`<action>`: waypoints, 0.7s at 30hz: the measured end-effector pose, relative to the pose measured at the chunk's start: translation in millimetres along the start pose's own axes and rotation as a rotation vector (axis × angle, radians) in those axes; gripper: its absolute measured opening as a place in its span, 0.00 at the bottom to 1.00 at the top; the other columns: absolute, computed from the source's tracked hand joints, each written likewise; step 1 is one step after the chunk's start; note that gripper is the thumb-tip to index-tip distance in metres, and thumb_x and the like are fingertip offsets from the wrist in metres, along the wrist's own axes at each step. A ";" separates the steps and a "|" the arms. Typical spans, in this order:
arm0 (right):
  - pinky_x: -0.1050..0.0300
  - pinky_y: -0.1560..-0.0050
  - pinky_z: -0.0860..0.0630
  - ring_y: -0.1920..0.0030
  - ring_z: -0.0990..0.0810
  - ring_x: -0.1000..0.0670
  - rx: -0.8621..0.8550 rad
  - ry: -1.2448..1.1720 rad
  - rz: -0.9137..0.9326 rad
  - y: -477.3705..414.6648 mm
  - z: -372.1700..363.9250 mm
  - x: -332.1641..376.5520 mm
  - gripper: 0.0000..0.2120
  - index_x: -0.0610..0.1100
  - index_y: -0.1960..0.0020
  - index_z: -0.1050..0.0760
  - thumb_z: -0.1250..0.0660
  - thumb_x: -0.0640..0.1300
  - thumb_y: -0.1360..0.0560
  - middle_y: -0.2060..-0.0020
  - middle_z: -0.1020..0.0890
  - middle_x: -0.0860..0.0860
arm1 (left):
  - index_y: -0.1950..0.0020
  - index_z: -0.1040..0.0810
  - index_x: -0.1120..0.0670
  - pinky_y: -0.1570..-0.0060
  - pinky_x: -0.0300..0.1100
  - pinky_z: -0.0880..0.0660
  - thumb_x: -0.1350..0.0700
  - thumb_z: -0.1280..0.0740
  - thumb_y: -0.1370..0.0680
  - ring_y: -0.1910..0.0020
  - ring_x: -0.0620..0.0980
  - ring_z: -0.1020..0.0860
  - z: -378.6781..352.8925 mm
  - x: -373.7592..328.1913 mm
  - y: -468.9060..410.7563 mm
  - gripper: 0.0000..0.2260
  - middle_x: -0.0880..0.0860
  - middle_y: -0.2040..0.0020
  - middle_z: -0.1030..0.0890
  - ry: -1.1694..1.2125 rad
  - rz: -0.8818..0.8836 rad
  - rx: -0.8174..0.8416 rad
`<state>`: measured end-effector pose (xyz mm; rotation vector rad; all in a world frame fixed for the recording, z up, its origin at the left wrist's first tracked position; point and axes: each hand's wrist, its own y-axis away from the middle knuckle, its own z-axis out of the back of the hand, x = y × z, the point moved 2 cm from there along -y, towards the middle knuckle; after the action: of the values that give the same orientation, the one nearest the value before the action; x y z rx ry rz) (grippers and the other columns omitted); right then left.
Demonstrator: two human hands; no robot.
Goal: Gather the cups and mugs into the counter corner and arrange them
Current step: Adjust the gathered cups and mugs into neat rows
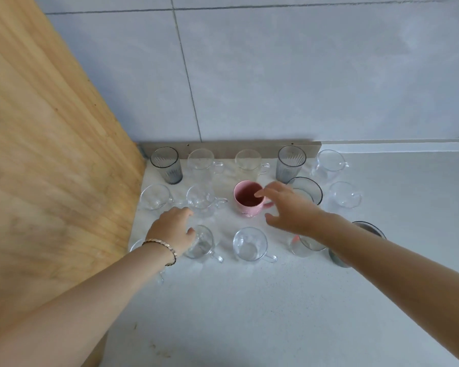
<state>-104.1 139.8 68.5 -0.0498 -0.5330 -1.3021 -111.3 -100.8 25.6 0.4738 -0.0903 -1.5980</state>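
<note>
Several cups stand in three rows in the counter corner. Grey ribbed tumblers [166, 165] [290, 164] and clear mugs [249, 162] fill the back row. A pink mug [247, 201] stands in the middle row. My right hand [289, 207] hovers beside it with fingers spread, one fingertip over its rim, holding nothing. My left hand [172, 229] curls over the left rim of a clear glass mug [203, 243] in the front row. Another clear mug [249, 243] stands to its right. My right forearm partly hides a clear glass [302, 247] and a grey tumbler [368, 227].
A wooden panel [51, 154] walls the left side and a tiled wall [276, 75] closes the back. The pale counter [249, 313] stretches toward me and to the right. A clear cup [137, 245] stands partly hidden behind my left wrist.
</note>
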 end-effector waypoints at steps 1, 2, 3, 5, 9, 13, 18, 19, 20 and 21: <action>0.56 0.32 0.35 0.31 0.32 0.48 0.037 -0.005 0.043 -3.0 -11.4 19.3 0.25 0.47 0.29 0.34 0.35 0.43 0.25 0.31 0.32 0.49 | 0.32 0.32 0.53 0.38 0.48 0.29 0.54 0.39 0.23 0.35 0.55 0.29 -0.5 10.9 4.7 0.19 0.54 0.34 0.28 -0.049 0.014 0.004; 0.54 0.31 0.35 0.30 0.33 0.48 0.066 -0.003 0.072 -7.6 -23.2 37.5 0.25 0.47 0.29 0.34 0.35 0.44 0.25 0.31 0.31 0.48 | 0.31 0.33 0.52 0.38 0.48 0.29 0.53 0.39 0.23 0.35 0.55 0.29 -1.9 22.5 9.6 0.19 0.53 0.33 0.28 -0.086 0.030 0.001; 0.54 0.30 0.36 0.30 0.34 0.48 0.088 0.003 0.088 -12.9 -35.4 54.3 0.26 0.47 0.28 0.35 0.34 0.45 0.25 0.31 0.32 0.48 | 0.30 0.34 0.52 0.38 0.47 0.29 0.52 0.39 0.23 0.34 0.55 0.30 -4.8 35.6 13.8 0.21 0.53 0.32 0.29 -0.107 0.050 0.003; 0.53 0.30 0.36 0.29 0.35 0.46 0.125 0.014 0.076 -23.7 -59.5 82.7 0.30 0.46 0.27 0.38 0.33 0.49 0.25 0.30 0.34 0.47 | 0.28 0.37 0.51 0.35 0.47 0.30 0.50 0.39 0.24 0.31 0.53 0.32 -13.3 62.7 21.1 0.24 0.51 0.29 0.32 -0.112 0.099 0.021; 0.47 0.33 0.32 0.31 0.34 0.41 0.213 0.023 -0.048 -43.3 -104.2 114.4 0.44 0.43 0.25 0.48 0.28 0.56 0.31 0.31 0.36 0.43 | 0.25 0.44 0.47 0.33 0.49 0.31 0.48 0.38 0.24 0.27 0.52 0.36 -29.9 98.6 31.1 0.29 0.49 0.25 0.37 0.023 0.185 0.105; 0.49 0.36 0.30 0.32 0.33 0.43 0.178 0.036 -0.119 -52.0 -126.8 120.6 0.40 0.44 0.26 0.44 0.29 0.55 0.30 0.31 0.36 0.45 | 0.26 0.43 0.48 0.33 0.49 0.31 0.46 0.36 0.25 0.28 0.51 0.35 -31.8 105.3 32.8 0.30 0.49 0.26 0.38 0.178 0.163 0.066; 0.52 0.34 0.30 0.32 0.33 0.45 0.169 -0.099 -0.059 -42.7 -130.8 111.7 0.39 0.52 0.26 0.40 0.27 0.48 0.33 0.33 0.37 0.46 | 0.25 0.48 0.42 0.35 0.46 0.29 0.52 0.33 0.28 0.26 0.51 0.40 -32.0 107.3 35.7 0.36 0.45 0.23 0.48 0.021 -0.016 0.137; 0.51 0.33 0.30 0.31 0.34 0.46 0.189 -0.087 -0.022 -41.2 -130.9 110.3 0.40 0.52 0.26 0.41 0.26 0.48 0.33 0.32 0.37 0.47 | 0.25 0.48 0.41 0.39 0.45 0.26 0.53 0.33 0.28 0.27 0.51 0.38 -31.3 108.7 34.9 0.36 0.46 0.23 0.47 -0.047 -0.040 0.141; 0.51 0.32 0.31 0.31 0.35 0.46 0.201 -0.075 -0.002 -39.7 -130.8 109.3 0.41 0.52 0.25 0.43 0.26 0.48 0.32 0.31 0.38 0.48 | 0.25 0.47 0.39 0.43 0.44 0.25 0.53 0.33 0.28 0.29 0.51 0.35 -30.1 109.5 34.0 0.36 0.47 0.25 0.45 -0.093 -0.046 0.134; 0.50 0.31 0.33 0.29 0.36 0.46 0.205 -0.068 -0.001 -38.7 -130.8 108.4 0.42 0.50 0.24 0.45 0.27 0.48 0.32 0.29 0.39 0.49 | 0.26 0.46 0.39 0.46 0.44 0.24 0.52 0.32 0.29 0.32 0.51 0.33 -29.2 109.8 33.0 0.35 0.48 0.27 0.42 -0.113 -0.035 0.121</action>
<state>-76.9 -11.8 -13.0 0.0763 -0.7225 -1.2446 -71.3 -203.8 -16.6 0.4804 -0.2668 -1.6593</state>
